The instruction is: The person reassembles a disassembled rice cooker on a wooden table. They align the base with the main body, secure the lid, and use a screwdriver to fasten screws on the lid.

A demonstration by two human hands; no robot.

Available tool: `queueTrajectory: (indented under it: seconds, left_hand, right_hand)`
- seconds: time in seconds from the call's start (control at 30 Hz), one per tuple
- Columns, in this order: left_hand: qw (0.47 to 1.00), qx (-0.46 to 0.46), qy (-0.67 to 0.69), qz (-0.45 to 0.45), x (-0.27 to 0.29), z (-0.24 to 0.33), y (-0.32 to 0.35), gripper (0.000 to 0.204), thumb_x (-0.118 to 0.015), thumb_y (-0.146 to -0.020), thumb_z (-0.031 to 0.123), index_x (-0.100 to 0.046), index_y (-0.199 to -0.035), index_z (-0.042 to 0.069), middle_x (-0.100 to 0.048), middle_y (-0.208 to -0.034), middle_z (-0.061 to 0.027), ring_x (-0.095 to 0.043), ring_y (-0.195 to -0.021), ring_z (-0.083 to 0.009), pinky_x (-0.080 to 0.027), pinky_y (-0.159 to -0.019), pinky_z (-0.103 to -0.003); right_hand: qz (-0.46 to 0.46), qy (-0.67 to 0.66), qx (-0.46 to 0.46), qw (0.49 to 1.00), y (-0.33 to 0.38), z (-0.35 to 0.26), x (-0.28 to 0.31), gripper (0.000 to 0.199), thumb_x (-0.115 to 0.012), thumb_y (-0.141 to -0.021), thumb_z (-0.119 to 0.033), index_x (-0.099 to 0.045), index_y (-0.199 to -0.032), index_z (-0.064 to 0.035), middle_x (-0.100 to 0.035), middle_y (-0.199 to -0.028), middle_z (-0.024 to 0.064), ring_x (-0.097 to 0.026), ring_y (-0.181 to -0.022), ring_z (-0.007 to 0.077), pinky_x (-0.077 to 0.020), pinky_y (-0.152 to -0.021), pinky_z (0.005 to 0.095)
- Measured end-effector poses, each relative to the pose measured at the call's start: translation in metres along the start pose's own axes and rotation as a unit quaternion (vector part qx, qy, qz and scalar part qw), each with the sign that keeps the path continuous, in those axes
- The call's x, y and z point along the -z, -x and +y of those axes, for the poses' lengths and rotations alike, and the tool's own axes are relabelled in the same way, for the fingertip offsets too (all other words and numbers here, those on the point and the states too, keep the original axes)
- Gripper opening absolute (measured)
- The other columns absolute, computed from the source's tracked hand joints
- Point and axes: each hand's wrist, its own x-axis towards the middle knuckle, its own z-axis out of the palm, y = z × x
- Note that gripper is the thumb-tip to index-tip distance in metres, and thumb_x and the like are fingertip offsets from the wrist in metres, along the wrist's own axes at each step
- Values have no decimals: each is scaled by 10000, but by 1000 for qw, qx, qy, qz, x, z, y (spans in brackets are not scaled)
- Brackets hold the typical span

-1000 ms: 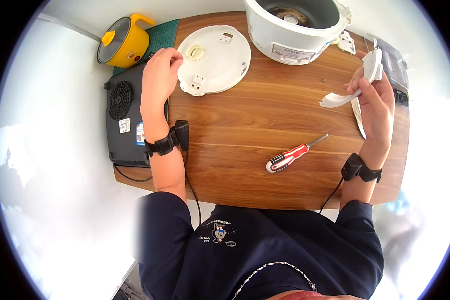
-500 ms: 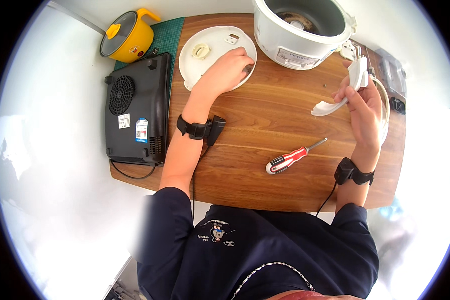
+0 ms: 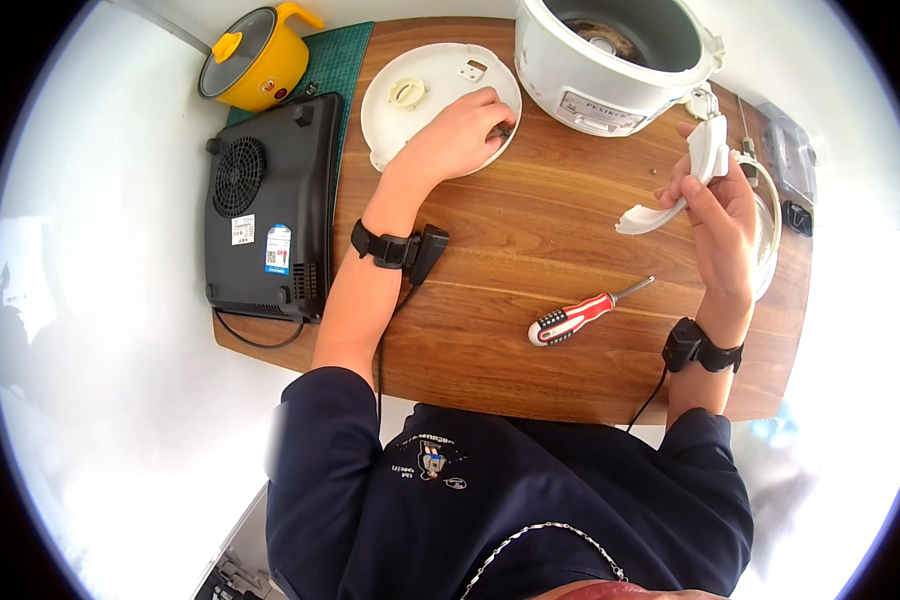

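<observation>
Since the earlier frame, left hand slides right across round lid, fingers curled onto its right rim; what sits under the fingertips I cannot tell. Right hand pinches curved white part, raised beyond fingertips. Screwdriver lies loose below it. Risk: pinch slips, part drops; lid skids toward cooker.

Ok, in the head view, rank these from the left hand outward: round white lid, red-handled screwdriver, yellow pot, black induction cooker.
1. Round white lid: under the left hand, touching it.
2. Black induction cooker: on that hand's left.
3. Yellow pot and red-handled screwdriver: too close to call; pot at the far-left corner, screwdriver toward the person's right.
</observation>
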Motion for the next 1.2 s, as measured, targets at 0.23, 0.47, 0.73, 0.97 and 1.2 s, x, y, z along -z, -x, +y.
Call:
queueTrajectory:
  seconds: [0.23, 0.47, 0.73, 0.97, 1.2]
  left_hand:
    - [1000, 10, -1, -10, -2, -1, -2, 159, -618, -881, 36, -713, -1009, 40, -641, -1004, -129, -649, -930, -332, -543, -812, -413]
    - [1000, 19, -9, -2, -4, 1, -2, 124, -624, -887, 31, -701, -983, 22, -651, -993, -127, -661, -896, -316, -548, -792, -400]
    - [998, 60, 6, -35, 2, 6, -6, 124, -663, -877, 10, -712, -991, 4, -688, -946, -120, -685, -834, -262, -565, -777, -355]
    - [995, 90, -9, -41, 4, 11, -8, 136, -653, -867, 22, -731, -977, 5, -706, -959, -155, -693, -860, -290, -561, -787, -378]
    - [991, 119, 17, -60, 10, 10, -7, 145, -687, -820, 17, -726, -954, -21, -707, -867, -133, -688, -775, -223, -561, -736, -336]
  right_hand:
    - [11, 5, -6, 1000, 1, -2, -1, 555, -625, -984, -100, -441, -1476, 82, -579, -926, 58, -595, -861, 148, -515, -876, 337]
    - [33, 9, 23, 999, 1, -7, 7, 484, -616, -977, -73, -503, -1427, 63, -623, -906, 50, -635, -854, 149, -491, -867, 323]
    - [64, 2, 47, 997, 3, -11, 32, 535, -586, -998, -79, -432, -1478, 100, -600, -944, 63, -607, -866, 156, -518, -869, 339]
    - [113, -11, 79, 990, 4, -12, 41, 504, -581, -1009, -114, -458, -1446, 106, -624, -903, 78, -630, -872, 164, -524, -903, 348]
    - [105, -24, 80, 991, 4, -14, 43, 501, -588, -1013, -118, -465, -1447, 100, -628, -903, 76, -627, -877, 160, -518, -884, 331]
